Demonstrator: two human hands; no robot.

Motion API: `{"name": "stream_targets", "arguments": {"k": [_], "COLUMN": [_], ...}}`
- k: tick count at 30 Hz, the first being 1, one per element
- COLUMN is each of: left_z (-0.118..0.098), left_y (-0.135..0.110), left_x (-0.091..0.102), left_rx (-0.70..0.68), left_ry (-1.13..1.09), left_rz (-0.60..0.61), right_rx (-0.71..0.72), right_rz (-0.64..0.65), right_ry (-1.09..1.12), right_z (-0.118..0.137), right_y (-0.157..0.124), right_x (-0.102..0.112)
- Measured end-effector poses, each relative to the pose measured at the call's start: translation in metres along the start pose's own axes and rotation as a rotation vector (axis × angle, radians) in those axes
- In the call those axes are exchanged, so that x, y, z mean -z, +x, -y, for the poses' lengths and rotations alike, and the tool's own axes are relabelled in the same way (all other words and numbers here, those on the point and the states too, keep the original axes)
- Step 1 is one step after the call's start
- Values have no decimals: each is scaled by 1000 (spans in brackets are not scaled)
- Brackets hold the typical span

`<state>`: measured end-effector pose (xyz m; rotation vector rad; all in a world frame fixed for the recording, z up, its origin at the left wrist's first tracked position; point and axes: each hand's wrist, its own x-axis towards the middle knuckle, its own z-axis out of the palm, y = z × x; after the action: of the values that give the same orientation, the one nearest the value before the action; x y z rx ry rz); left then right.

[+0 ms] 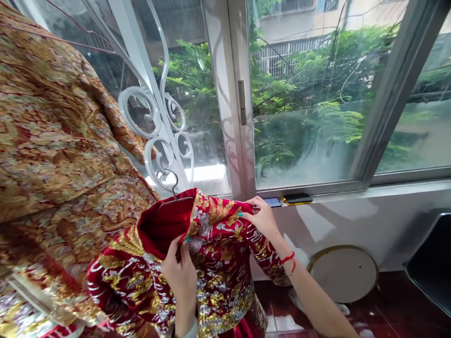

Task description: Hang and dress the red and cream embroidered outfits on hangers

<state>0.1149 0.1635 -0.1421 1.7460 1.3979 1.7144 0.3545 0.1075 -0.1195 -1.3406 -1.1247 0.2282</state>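
A red jacket [225, 263] with gold and silver embroidery hangs on a hanger [174, 180], whose metal hook shows above the open neck. My left hand [180, 270] pinches the front edge of the jacket near the collar, thumb and fingers together. At the shoulder on the right side, my right hand [260, 216] grips the cloth between thumb and fingers. A red string bracelet [289, 259] circles the right wrist. Below the jacket's hem, some red skirt cloth [248, 324] shows. The hanger's arms are mostly hidden inside the jacket.
A large gold-patterned garment [63, 122] hangs at the left beside a white scrolled metal stand [141, 110]. Two phones, one blue-screened [272, 202] and one dark [298, 199], lie on the window sill. A round white-topped stool [343, 274] and a black chair [431, 263] stand at the right.
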Motion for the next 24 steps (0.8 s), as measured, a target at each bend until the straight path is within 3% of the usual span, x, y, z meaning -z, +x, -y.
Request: {"name": "stream_targets", "arguments": {"k": [3, 6, 8, 11, 13, 14, 16, 19, 21, 24], "left_z": [6, 12, 18, 32, 43, 48, 54, 50, 43, 33], "left_y": [-5, -28, -42, -49, -43, -38, -31, -26, -30, -42], "left_x": [-2, 7, 21, 41, 46, 47, 45, 44, 46, 44], "left_rx": [58, 74, -23, -129, -47, 13, 104, 98, 28, -14], "left_ry": [45, 33, 23, 153, 251, 272, 284, 244, 190, 135], "left_rz": [-9, 3, -127, -353, -284, -212, -116, -74, -75, -139], "right_rx": [13, 14, 52, 180, 279, 310, 322, 268, 220, 183], "right_rz": [-63, -35, -27, -253, -405, -398, -250, -92, -54, 95], "right_ry": [-73, -114, -143, -274, -326, -324, -305, -378, -436, -397], "right_z": [-3, -7, -5, 5, 12, 14, 13, 2, -8, -19], "right_y": [-14, -25, -31, -52, -74, -87, -111, -129, -131, -131], "right_x": [-8, -8, -6, -15, -35, -49, -80, -122, -138, -142]}}
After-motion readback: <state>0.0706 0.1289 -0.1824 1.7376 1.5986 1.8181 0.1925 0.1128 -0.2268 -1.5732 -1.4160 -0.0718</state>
